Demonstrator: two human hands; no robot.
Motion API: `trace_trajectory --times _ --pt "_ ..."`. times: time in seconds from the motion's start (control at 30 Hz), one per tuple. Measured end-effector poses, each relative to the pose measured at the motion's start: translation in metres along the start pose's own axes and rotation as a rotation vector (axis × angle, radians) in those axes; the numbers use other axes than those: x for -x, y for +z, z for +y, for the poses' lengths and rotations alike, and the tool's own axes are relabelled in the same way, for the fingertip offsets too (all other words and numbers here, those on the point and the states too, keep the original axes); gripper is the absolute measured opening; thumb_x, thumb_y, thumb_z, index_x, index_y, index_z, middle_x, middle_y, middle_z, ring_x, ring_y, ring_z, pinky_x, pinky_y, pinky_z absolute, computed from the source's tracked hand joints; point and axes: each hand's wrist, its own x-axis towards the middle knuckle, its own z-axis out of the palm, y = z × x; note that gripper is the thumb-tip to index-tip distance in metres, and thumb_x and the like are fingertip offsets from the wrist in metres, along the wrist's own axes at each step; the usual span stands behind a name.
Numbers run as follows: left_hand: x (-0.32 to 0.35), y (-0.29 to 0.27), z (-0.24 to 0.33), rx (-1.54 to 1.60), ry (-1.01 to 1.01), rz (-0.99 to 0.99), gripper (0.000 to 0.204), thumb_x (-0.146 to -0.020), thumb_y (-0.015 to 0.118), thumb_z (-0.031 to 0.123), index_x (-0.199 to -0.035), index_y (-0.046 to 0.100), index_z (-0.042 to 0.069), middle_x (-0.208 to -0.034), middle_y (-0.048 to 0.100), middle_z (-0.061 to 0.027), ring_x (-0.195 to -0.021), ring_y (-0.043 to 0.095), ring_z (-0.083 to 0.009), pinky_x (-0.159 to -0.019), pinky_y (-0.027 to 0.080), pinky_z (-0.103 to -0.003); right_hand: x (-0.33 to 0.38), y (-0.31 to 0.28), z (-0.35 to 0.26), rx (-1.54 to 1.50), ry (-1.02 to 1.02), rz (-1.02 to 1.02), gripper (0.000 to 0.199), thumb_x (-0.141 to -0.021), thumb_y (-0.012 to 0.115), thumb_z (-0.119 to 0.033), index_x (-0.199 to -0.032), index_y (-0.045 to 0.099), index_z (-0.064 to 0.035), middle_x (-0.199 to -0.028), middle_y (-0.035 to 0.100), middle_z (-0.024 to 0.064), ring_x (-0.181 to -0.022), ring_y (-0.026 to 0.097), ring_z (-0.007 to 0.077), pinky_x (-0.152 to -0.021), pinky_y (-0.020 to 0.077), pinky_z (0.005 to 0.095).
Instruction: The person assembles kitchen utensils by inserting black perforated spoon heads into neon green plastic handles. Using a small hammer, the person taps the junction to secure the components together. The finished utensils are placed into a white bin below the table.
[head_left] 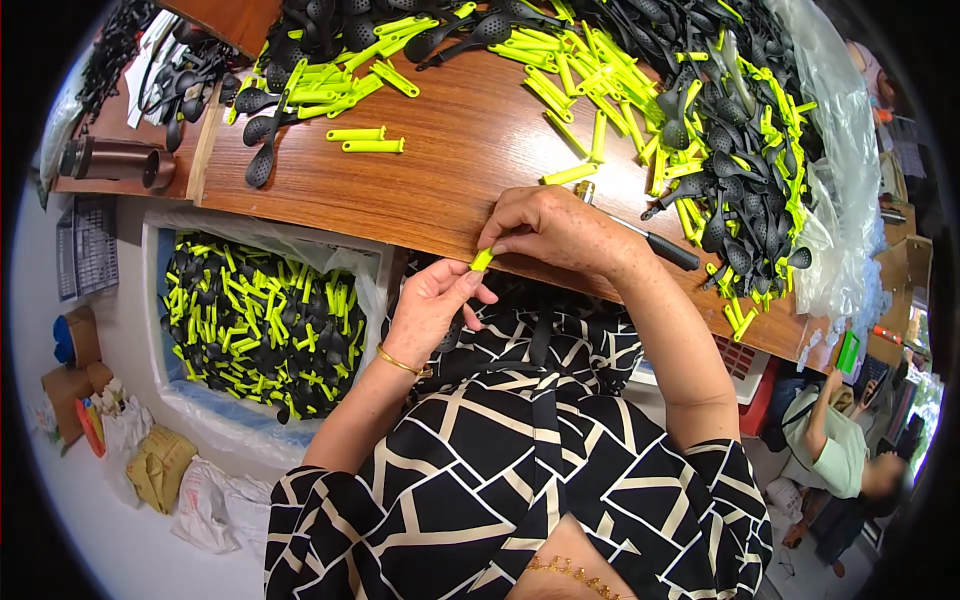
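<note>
One copper-brown vessel sits at the far left of the desk, and beyond it black utensils lie in a loose heap. Lower down, a tan sack and white bags rest on the floor. Beside the desk's near edge, a plastic-lined bin is filled with jumbled black heads and yellow-green handles. On the desk above it, a few black spoons lie next to a pile of yellow-green handles, with two loose handles side by side nearby.

Near the middle, both hands meet at the desk's near edge. The left hand, with a gold bangle at its wrist, pinches a small yellow-green piece from below; the right hand has its fingertips on the upper end. How far the piece runs on inside the left hand is hidden.

Just right of the right hand lies a black-gripped tool with a metal shaft. Past it, black slotted spoons and more handles are heaped beside clear plastic sheeting. Farther right, another person wears a pale top.
</note>
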Motion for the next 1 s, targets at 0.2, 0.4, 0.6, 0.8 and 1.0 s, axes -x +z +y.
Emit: trace_trajectory --times 0.2,0.4,0.6,0.8,1.0 --pt "0.001 0.002 -0.001 -0.008 -0.012 0.036 0.030 -0.107 0.069 0.028 -0.118 0.069 0.000 -0.095 0.077 -0.0117 -0.065 0.064 -0.0128 -0.061 0.053 -0.024 0.002 0.006 -0.015 0.138 0.009 0.026 0.015 -0.089 0.079 -0.010 -0.103 0.080 -0.0063 -0.100 0.074 0.0119 -0.098 0.073 0.0323 -0.089 0.0578 0.0408" --pt "0.003 0.010 0.000 -0.014 -0.013 0.081 0.028 -0.107 0.068 0.026 -0.117 0.069 0.000 -0.091 0.075 -0.0106 -0.063 0.063 -0.0123 -0.060 0.052 -0.024 0.011 0.020 -0.017 0.280 -0.075 0.197 0.016 -0.087 0.081 -0.014 -0.102 0.080 -0.0115 -0.132 0.065 0.0103 -0.113 0.069 0.0298 -0.094 0.0557 0.0436" --pt "0.002 0.013 -0.001 -0.034 -0.031 0.085 0.027 -0.108 0.067 0.024 -0.117 0.070 -0.001 -0.088 0.073 -0.0090 -0.063 0.063 -0.0118 -0.060 0.051 -0.023 0.063 0.000 -0.021 0.532 0.039 0.562 0.033 -0.080 0.087 -0.019 -0.112 0.079 -0.0168 -0.128 0.068 0.0065 -0.112 0.066 0.0293 -0.095 0.0502 0.0430" --pt "0.001 0.013 0.000 -0.050 -0.068 0.049 0.031 -0.110 0.062 0.028 -0.117 0.071 -0.002 -0.090 0.076 -0.0111 -0.063 0.063 -0.0119 -0.061 0.052 -0.023 0.130 -0.018 0.019 0.829 0.203 0.599 0.030 -0.081 0.087 -0.019 -0.106 0.072 -0.0110 -0.108 0.071 0.0080 -0.102 0.067 0.0307 -0.092 0.0490 0.0445" --pt "0.001 0.012 -0.006 -0.087 -0.048 0.026 0.037 -0.112 0.059 0.031 -0.118 0.071 -0.003 -0.093 0.077 -0.0128 -0.067 0.064 -0.0125 -0.067 0.054 -0.025 0.093 0.008 -0.003 0.506 -0.028 0.703 0.030 -0.083 0.083 -0.007 -0.112 0.075 -0.0095 -0.086 0.071 0.0067 -0.083 0.069 0.0268 -0.073 0.0529 0.0393"
